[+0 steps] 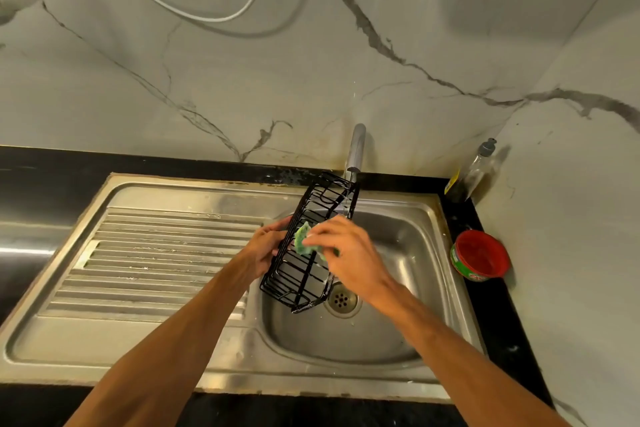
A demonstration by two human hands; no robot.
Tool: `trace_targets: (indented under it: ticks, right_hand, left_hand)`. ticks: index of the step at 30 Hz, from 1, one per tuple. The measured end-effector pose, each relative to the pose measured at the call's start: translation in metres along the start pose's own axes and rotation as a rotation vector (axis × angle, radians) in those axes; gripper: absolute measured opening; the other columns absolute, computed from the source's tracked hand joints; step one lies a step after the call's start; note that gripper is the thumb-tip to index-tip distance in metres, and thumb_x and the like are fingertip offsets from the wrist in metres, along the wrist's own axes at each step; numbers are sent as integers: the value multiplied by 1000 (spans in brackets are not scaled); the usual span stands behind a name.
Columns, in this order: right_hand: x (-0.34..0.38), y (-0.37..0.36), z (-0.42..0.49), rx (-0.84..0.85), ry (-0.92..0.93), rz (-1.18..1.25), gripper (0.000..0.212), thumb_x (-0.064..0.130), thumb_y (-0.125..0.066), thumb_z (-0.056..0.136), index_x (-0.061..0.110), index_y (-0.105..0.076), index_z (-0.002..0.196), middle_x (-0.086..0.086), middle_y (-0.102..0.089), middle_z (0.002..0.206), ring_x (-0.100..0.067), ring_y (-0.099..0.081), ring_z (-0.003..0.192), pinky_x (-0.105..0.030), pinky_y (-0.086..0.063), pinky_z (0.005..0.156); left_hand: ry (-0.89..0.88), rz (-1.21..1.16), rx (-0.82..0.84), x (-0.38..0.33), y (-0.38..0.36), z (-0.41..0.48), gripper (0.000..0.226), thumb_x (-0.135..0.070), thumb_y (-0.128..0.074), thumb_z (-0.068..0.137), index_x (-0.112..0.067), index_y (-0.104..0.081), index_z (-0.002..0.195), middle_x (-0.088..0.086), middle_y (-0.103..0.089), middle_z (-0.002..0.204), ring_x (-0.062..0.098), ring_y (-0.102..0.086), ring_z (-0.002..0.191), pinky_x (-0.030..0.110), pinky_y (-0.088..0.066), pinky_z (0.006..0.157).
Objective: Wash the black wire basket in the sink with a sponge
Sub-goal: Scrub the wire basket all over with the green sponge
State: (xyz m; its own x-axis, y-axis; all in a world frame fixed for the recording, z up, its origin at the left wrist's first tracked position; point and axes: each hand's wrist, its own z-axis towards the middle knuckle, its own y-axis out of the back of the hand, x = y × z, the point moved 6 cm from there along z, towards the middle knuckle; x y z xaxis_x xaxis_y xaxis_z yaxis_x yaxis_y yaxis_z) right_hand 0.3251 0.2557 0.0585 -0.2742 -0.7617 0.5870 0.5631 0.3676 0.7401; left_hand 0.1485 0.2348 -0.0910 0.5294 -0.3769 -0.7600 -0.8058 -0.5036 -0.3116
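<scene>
Your right hand [346, 250] has its fingers [320, 230] pinched on the green sponge [304, 242], pressed against the black wire basket [308, 250] from its right side — the nearer hand for scrubbing. Your left hand [266, 246] clamps the basket's left edge. The basket hangs tilted over the sink [398, 305], its long axis running from the drain [342, 298] up toward the tap [356, 149].

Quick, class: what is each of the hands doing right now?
Left hand: closed on the side of the black wire basket.
Right hand: closed on the green sponge, pressed against the basket.
</scene>
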Motion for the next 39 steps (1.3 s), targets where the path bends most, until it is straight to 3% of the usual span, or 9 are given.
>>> trace_targets:
  ticks: [4,8,13,17,23,27,32,36,39]
  right_hand:
    - [-55,29,25,-270,-325,63,25,0,-67,88,16,-76,105,1,-72,104,-10,-59,98,-33,-50,95]
    - [-29,5,30,-88,-126,-47,26,0,-65,89,16,-75,107,1,-71,109,-11,-55,102,-25,-42,98]
    - [-81,41,39,-375,-381,-26,25,0,-68,88,14,-74,107,-1,-71,106,-10,-57,95,-23,-50,88]
    - [-59,26,49,-172,-170,-116,29,-3,-63,90,14,-73,111,-2,-68,112,-10,-53,104,-25,-43,99]
    - [-77,39,47,-130,-209,-108,27,-2,-64,89,14,-74,109,-2,-69,112,-8,-52,98,-29,-48,93]
    - [-101,57,36,-290,-339,-60,27,-2,-64,89,15,-75,107,-2,-70,107,-13,-57,96,-33,-52,89]
    - [-67,29,19,-117,-163,-51,26,-2,-67,87,13,-74,108,-4,-68,114,-14,-56,103,-30,-48,95]
    - [-111,54,15,-366,-398,7,30,-2,-67,87,18,-74,107,2,-67,110,-14,-60,100,-40,-55,89]
    - [-76,28,5,-218,-270,-3,27,0,-70,86,18,-75,105,5,-66,111,-10,-58,103,-27,-51,93]
  left_hand:
    - [11,-8,44,7,1,-3,44,6,-44,101,-16,-62,134,15,-76,82,7,-57,44,14,-40,33]
    - [-3,14,78,10,-2,-4,42,7,-44,102,-20,-64,126,13,-76,78,5,-50,37,14,-38,32]
    - [-18,26,106,16,5,0,45,4,-49,100,-22,-62,135,21,-77,103,6,-52,44,15,-42,34]
    - [-11,39,147,18,6,3,48,4,-53,99,-23,-61,138,27,-72,116,5,-54,43,15,-42,34]
    - [-44,8,92,16,10,3,49,6,-51,99,-21,-60,138,23,-75,112,6,-59,47,14,-40,34]
    - [-55,23,104,14,8,-1,49,7,-51,98,-22,-61,137,23,-73,115,6,-60,49,15,-41,34]
    - [-34,32,89,21,21,7,49,5,-51,100,-20,-59,141,25,-73,113,5,-54,46,15,-39,34]
    - [-21,43,105,22,18,1,48,4,-53,99,-24,-62,136,23,-74,115,6,-54,47,15,-40,35]
    - [-21,-26,88,19,10,-3,47,6,-50,99,-24,-64,133,21,-76,107,6,-54,48,14,-40,35]
